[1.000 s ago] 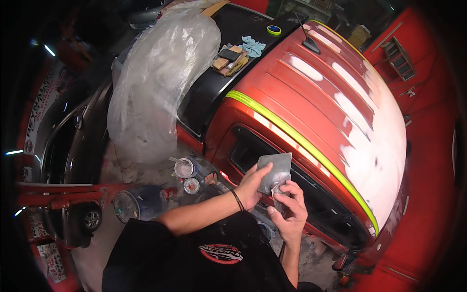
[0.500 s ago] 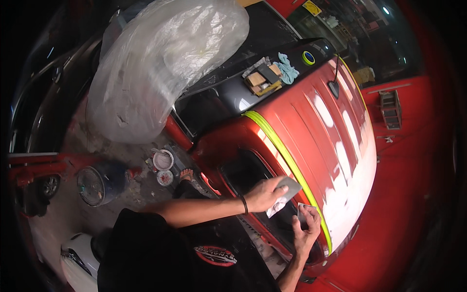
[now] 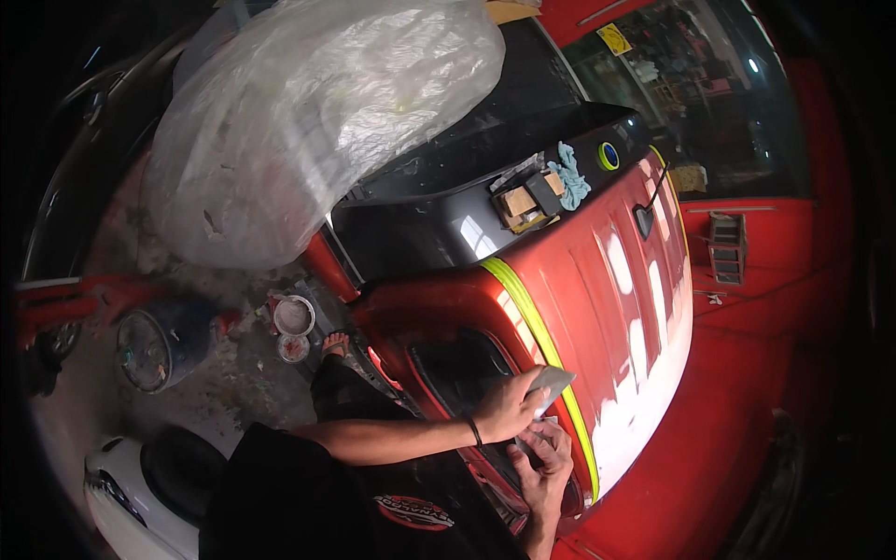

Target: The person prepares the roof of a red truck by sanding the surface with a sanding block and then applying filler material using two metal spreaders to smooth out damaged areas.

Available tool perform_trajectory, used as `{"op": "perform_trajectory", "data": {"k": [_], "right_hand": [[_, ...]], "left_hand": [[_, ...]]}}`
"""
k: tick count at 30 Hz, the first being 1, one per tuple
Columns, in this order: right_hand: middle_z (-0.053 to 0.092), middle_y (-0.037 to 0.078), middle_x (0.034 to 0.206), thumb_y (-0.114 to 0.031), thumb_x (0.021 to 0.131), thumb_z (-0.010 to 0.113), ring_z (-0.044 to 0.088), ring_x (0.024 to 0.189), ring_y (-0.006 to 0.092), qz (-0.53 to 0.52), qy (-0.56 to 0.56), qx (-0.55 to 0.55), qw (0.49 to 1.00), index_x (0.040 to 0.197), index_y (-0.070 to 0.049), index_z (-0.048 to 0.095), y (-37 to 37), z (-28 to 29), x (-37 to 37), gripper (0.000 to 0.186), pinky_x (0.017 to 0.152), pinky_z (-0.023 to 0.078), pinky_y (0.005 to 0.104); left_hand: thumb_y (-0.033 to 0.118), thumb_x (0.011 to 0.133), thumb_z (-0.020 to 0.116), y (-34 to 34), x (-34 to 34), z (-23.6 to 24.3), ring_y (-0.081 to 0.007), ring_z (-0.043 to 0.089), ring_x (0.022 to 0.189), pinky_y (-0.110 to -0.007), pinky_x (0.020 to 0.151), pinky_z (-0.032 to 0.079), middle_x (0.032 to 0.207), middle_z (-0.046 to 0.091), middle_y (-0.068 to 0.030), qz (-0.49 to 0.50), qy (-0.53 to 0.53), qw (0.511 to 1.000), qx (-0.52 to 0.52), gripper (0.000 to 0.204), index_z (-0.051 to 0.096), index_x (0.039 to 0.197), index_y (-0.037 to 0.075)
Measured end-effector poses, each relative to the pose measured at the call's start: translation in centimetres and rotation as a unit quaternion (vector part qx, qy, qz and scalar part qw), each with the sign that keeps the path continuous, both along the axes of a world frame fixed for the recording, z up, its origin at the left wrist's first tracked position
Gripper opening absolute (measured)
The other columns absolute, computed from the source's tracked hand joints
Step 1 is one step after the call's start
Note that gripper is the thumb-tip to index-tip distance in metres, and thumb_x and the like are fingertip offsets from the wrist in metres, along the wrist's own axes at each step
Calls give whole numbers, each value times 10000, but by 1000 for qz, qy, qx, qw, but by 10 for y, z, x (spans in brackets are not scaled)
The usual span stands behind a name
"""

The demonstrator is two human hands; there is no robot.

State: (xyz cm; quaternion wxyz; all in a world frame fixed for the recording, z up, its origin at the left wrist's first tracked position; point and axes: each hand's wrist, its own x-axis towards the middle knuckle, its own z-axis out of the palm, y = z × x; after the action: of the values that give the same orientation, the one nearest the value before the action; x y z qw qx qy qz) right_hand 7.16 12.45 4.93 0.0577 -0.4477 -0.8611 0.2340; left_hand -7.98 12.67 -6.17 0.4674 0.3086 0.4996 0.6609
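Note:
My left hand (image 3: 509, 408) is closed around a flat grey plate (image 3: 553, 385), which looks like a putty spreader. Just below it, my right hand (image 3: 544, 467) has its fingers bent and pressed round a small thin grey piece, mostly hidden, close against the left hand. Both hands are over the side window edge of a red vehicle roof (image 3: 583, 280). A lime-yellow strip of tape (image 3: 527, 308) runs along the roof's edge, right beside the plate. Pale bright patches spread over the roof's near right part.
A wooden block box (image 3: 523, 207), a light blue cloth (image 3: 569, 177) and a tape roll (image 3: 609, 156) lie on the dark panel. Clear plastic sheeting (image 3: 308, 121) hangs at upper left. Tubs of paste (image 3: 294, 315) and a blue drum (image 3: 177, 341) stand on the floor. An antenna (image 3: 646, 219) rises from the roof.
My right hand has moved left and down, up against the left hand. The left hand has shifted slightly down with its plate. The view has turned a little.

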Motion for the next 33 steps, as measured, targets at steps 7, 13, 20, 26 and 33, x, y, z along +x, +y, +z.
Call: {"op": "perform_trajectory", "data": {"k": [7,13,20,26,33], "right_hand": [[738,110,1247,-122,824,891,618,1312,368,-38,181,-29,982,1167,-100,857,-10,4,-9,345,1155,463,506],[668,136,1357,-136,801,901,540,1440,400,-5,324,-72,943,1209,-81,821,3,-15,6,419,1202,418,562],[737,49,1191,-81,727,868,633,1245,326,63,17,69,995,1124,-135,858,26,-6,107,400,1078,480,491],[751,38,1116,-166,788,871,674,1172,318,58,144,128,980,1036,-107,822,11,21,100,259,1033,489,472],[758,57,1075,-177,803,858,700,1048,295,35,161,85,983,1040,-105,835,-3,13,135,249,993,502,443]], "left_hand": [[312,1122,625,20,-45,18,-264,771,1018,-404,889,583,1092,773,-188,117,-111,987,14,375,639,1320,-7],[231,1109,636,-7,-10,18,-217,689,1255,-432,1021,603,1344,687,-54,-95,-523,833,-154,368,590,1463,140],[146,1111,626,-35,13,12,-186,717,1189,-393,1001,608,1313,714,-54,-109,-409,898,-121,320,611,1426,91],[188,1114,607,-34,50,21,-160,694,1072,-351,960,559,1169,752,-111,-70,-24,997,-17,306,647,1333,-22],[207,1110,611,-45,92,17,-164,682,1067,-346,963,547,1164,753,-131,-73,30,997,-19,325,644,1329,-31]]}}
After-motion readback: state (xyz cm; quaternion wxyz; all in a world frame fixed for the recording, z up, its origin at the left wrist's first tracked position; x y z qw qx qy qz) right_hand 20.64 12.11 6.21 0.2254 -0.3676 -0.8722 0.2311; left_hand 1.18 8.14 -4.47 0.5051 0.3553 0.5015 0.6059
